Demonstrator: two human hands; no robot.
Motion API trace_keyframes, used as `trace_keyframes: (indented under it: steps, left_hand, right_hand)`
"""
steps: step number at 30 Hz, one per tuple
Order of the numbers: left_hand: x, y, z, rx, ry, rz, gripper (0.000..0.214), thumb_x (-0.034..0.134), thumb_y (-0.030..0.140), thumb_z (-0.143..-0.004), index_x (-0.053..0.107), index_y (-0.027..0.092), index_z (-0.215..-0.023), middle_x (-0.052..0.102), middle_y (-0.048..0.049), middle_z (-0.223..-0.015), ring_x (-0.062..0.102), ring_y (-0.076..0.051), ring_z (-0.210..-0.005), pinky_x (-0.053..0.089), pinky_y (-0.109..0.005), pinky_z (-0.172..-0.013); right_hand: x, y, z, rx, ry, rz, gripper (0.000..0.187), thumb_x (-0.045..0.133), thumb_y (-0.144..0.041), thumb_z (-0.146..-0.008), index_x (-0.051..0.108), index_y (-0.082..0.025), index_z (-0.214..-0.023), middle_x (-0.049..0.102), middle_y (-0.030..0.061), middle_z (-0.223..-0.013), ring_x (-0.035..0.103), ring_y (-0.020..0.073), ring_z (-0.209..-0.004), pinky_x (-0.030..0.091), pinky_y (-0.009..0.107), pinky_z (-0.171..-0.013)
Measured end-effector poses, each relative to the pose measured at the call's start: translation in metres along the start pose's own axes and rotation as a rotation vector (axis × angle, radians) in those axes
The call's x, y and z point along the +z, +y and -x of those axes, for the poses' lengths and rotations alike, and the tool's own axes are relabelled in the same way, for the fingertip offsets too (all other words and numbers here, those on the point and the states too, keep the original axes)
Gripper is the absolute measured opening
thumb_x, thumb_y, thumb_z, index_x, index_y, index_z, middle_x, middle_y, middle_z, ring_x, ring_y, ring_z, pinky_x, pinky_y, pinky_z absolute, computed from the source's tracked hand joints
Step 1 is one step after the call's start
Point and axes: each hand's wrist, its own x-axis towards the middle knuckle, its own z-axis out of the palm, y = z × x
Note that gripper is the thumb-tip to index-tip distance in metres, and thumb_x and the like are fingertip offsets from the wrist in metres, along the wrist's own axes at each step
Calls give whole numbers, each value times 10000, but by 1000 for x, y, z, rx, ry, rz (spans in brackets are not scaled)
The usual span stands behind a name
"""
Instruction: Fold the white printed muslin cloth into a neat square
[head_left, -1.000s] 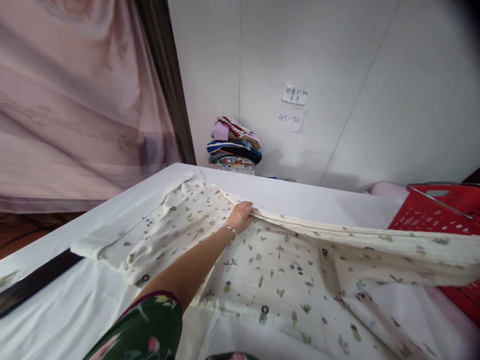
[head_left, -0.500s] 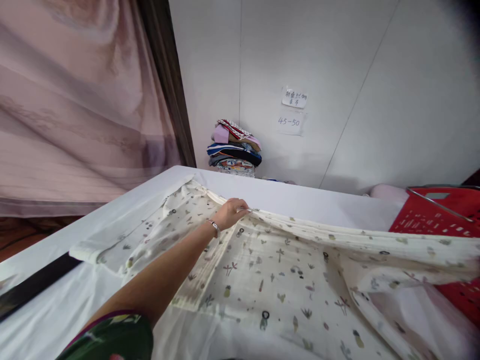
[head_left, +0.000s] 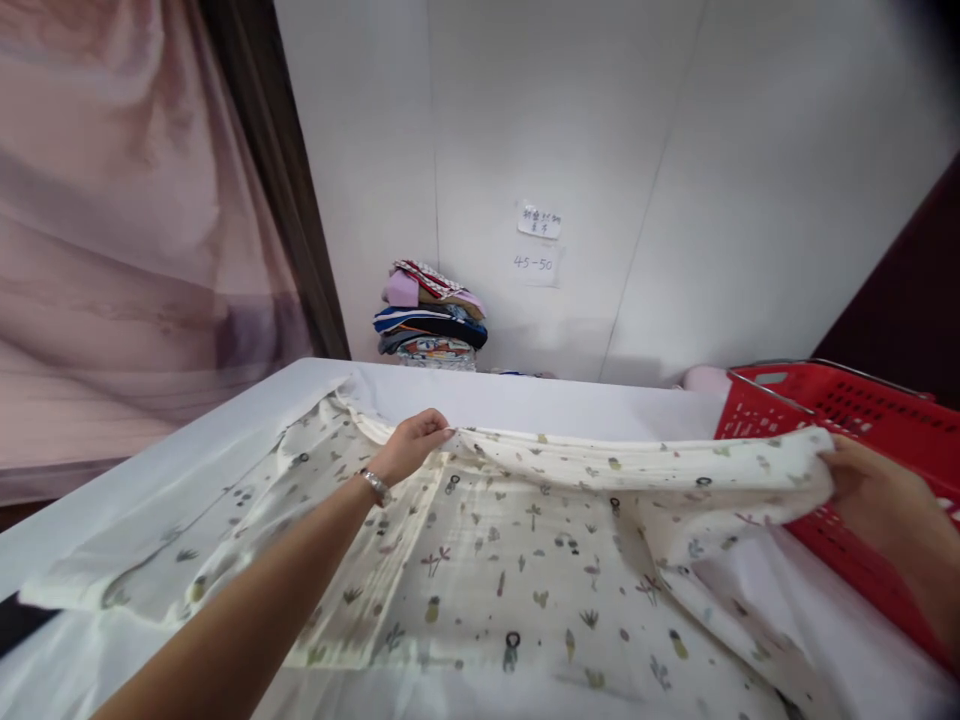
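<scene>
A thin cream cloth printed with small plants, pineapples and figures lies spread over the table. My left hand, with a silver bracelet at the wrist, pinches the cloth's far edge near the middle. On the right, my right hand grips the end of that same edge, its fingers partly hidden by the fabric. Between both hands the edge runs as a raised, gathered strip. Left of my left hand the cloth lies loosely wrinkled on the table.
The table is white. At its back stands a stack of folded cloths against the wall, below paper labels. A red basket with metal handles stands on the right. A pink curtain hangs at the left.
My right hand has come into view holding the cloth's right end. The far edge is now pulled straighter between my hands. The view has shifted to the right.
</scene>
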Motion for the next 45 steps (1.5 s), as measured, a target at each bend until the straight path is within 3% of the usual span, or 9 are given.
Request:
trace_keyframes:
  steps: [4,9,13,20,25,32,36,40,45]
  left_hand:
    - [-6,3,5,32,3,-119,268,519,447,-762,496,180,-755,480,37,-635,422,-95,-565,323,-200,-518]
    - [-9,8,14,14,-8,-269,274,480,466,-779,500,192,-766,483,40,-624,411,-104,-562,330,-206,-515]
    - [-12,15,16,47,-6,-215,277,484,472,-784,493,195,-771,475,44,-634,405,-97,-560,330,-200,-512]
    - [-19,25,12,4,13,-64,345,511,539,-745,470,197,-763,478,44,-597,427,-102,-529,322,-202,-490]
    - [-23,23,14,15,-42,-195,335,509,533,-749,477,199,-743,461,55,-582,422,-101,-530,319,-201,-498]
    - [-28,20,17,3,-6,-296,309,452,512,-797,470,204,-786,451,53,-581,417,-108,-523,322,-209,-490]
    - [-29,35,24,49,6,-427,276,430,489,-811,476,217,-795,512,41,-608,468,-130,-556,348,-226,-520]
    - [-27,63,39,150,2,-525,232,414,449,-822,489,229,-822,569,33,-641,504,-140,-558,362,-233,-532]
    - [-25,81,65,304,-82,-601,231,409,412,-839,542,249,-935,654,16,-794,603,-161,-666,413,-231,-596]
  right_hand:
    - [3,-12,8,80,-114,-150,148,591,-162,-560,645,-214,-687,629,10,-645,571,149,-552,475,217,-461]
    - [9,-20,8,-6,-100,-177,157,653,-168,-550,644,-174,-706,646,11,-682,585,138,-605,486,202,-535]
    - [9,-26,-1,-113,-19,-190,150,678,-177,-545,630,-176,-687,612,-17,-617,543,99,-545,447,163,-490]
    - [12,-31,-16,-91,-100,-64,166,713,-236,-567,642,-195,-712,615,-19,-644,526,100,-560,422,164,-468]
    - [11,-31,-17,-66,-193,-58,203,735,-280,-584,660,-203,-756,635,-7,-708,547,111,-621,447,170,-529]
    - [9,-35,-10,-33,-265,-70,225,747,-291,-602,658,-196,-786,642,9,-722,559,122,-619,460,184,-546]
    - [7,-45,-8,-28,-245,-76,225,731,-245,-609,655,-177,-809,650,28,-736,575,135,-613,465,198,-538]
    - [-1,-60,-12,-75,-139,-90,157,685,-205,-628,656,-185,-781,637,24,-711,560,122,-568,461,189,-503]
    - [-18,-76,-10,-138,-90,-52,127,650,-150,-635,663,-185,-756,631,31,-709,565,128,-617,484,185,-553]
